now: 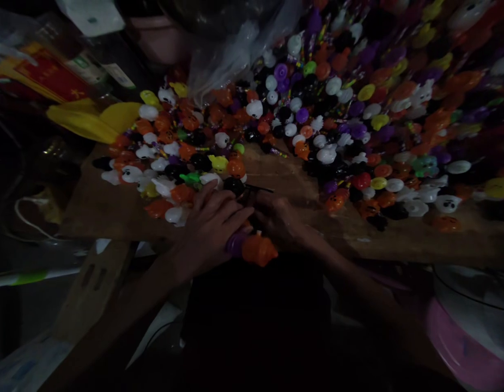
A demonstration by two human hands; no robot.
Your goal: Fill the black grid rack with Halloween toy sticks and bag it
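My left hand (217, 218) lies bent over a string of small plastic pieces at the table's front edge, its fingers closed round them. From under its palm stick out a purple piece (235, 245) and an orange figure (259, 249). A black ball (234, 187) shows just past its fingertips. Close on the right, my right hand (278, 212) has its fingers curled together in deep shadow, and what they grip is hidden. A thin dark stick (259, 189) shows above those fingers; I cannot tell whether they touch it.
Piles of orange, white, purple and black plastic figures (327, 154) cover much of the wooden table (276, 169). A yellow item (96, 120) and a clear plastic bag (231, 60) lie at the back. A pink basin (464, 343) stands below on the right.
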